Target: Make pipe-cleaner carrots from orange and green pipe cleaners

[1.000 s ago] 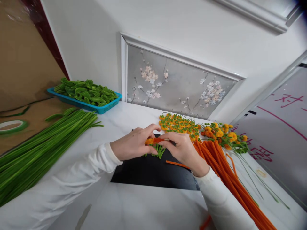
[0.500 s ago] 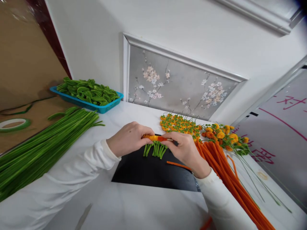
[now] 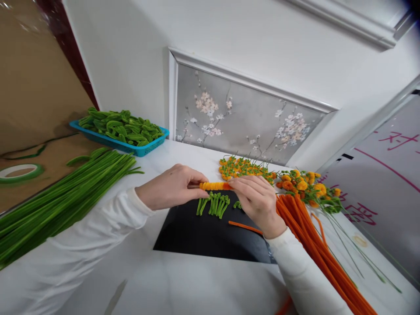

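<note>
Between my two hands, a coil of yellow and orange chenille stem (image 3: 215, 186) lies level above a black mat. My left hand (image 3: 177, 186) pinches its left end with thumb and fingers. Over its right end, my right hand (image 3: 254, 199) is closed, hiding what lies under the fingers. Just below, several short green chenille pieces (image 3: 215, 204) rest in a row on the black mat (image 3: 210, 234). One short orange chenille stem (image 3: 245, 227) lies on the mat near my right wrist.
A blue basket (image 3: 141, 151) of green looped pieces stands back left, beside long green stems (image 3: 75, 192) and a tape roll (image 3: 19, 172). Small orange flowers (image 3: 244, 168), a flower bunch (image 3: 302, 186) and long orange stems (image 3: 311, 245) lie to the right. A framed panel (image 3: 243, 109) is behind.
My left hand has shifted slightly left, and more of the coil shows between my hands. My right hand has moved slightly right, with its fingers now over the coil's end.
</note>
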Demonstrator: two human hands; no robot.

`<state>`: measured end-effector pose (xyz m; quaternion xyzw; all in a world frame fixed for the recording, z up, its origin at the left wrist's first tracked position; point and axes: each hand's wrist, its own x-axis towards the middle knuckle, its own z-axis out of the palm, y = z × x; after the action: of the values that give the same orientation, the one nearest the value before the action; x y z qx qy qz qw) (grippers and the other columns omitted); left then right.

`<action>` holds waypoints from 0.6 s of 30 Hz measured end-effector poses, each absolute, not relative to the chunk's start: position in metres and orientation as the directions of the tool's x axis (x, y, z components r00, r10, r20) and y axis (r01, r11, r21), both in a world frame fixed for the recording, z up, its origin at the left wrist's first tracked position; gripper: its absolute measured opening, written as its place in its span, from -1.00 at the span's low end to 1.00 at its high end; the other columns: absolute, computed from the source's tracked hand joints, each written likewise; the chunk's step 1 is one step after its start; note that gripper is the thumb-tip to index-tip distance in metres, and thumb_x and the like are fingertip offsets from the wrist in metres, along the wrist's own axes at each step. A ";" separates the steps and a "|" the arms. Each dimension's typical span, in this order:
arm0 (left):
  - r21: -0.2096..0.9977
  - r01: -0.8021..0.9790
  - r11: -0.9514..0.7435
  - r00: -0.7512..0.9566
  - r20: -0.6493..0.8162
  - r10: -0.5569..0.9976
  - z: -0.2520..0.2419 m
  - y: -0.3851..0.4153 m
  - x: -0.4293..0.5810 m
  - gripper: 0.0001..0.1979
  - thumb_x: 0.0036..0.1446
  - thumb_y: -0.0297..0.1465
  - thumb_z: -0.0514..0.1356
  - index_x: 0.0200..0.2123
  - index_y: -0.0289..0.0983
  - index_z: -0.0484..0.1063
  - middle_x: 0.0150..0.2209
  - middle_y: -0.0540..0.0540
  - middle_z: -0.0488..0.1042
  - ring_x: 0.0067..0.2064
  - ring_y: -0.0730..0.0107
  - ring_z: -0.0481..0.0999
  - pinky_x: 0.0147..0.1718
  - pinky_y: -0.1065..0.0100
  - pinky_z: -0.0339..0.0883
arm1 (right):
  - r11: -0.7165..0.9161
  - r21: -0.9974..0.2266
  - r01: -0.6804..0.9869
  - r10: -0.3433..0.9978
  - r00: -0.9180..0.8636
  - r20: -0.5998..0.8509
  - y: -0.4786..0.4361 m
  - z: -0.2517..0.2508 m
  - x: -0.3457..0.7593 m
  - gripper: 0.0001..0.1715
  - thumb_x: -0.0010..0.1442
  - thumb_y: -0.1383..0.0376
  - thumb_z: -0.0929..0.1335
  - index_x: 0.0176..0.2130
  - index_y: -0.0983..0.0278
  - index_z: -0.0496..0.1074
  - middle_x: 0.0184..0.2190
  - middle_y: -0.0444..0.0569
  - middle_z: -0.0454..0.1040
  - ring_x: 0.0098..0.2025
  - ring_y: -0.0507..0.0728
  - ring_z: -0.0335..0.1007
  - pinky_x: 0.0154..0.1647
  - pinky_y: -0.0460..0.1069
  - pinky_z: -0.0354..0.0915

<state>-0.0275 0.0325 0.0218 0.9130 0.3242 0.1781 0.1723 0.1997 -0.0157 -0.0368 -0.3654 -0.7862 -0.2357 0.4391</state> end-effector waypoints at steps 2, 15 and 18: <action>0.435 0.526 -0.731 0.709 0.250 0.659 0.019 0.033 -0.026 -0.80 0.07 -0.33 0.16 -0.39 -0.28 0.56 -0.60 0.09 0.34 -0.54 0.55 0.16 -0.54 0.48 -0.04 | 0.617 0.054 0.785 0.356 -0.339 0.871 -0.015 -0.038 0.199 -0.73 0.18 0.51 0.32 -0.19 0.20 0.48 -0.24 -0.10 0.59 -0.18 0.05 0.48 -0.22 -0.04 0.26; 0.165 0.644 -0.747 0.693 0.288 0.661 0.005 0.030 -0.020 -0.86 0.13 -0.33 0.18 -0.32 -0.22 0.54 -0.47 -0.02 0.54 -0.45 0.37 0.43 -0.45 0.43 0.10 | 0.608 0.029 0.793 0.397 -0.335 0.855 -0.009 -0.053 0.186 -0.78 0.20 0.49 0.32 -0.20 0.23 0.46 -0.28 -0.09 0.60 -0.30 0.03 0.49 -0.32 -0.04 0.19; 0.203 0.596 -0.777 0.723 0.284 0.630 0.004 0.029 -0.017 -0.86 0.15 -0.36 0.17 -0.38 -0.26 0.51 -0.47 -0.02 0.54 -0.46 0.40 0.43 -0.44 0.44 0.13 | 0.621 0.070 0.781 0.344 -0.352 0.871 -0.009 -0.053 0.184 -0.76 0.18 0.51 0.33 -0.19 0.23 0.45 -0.29 -0.10 0.60 -0.32 0.02 0.49 -0.32 -0.05 0.18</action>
<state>-0.0167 0.0289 0.0036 0.9269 0.3307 0.1705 0.0487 0.1843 -0.0093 -0.0534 -0.3586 -0.7842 -0.2469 0.4421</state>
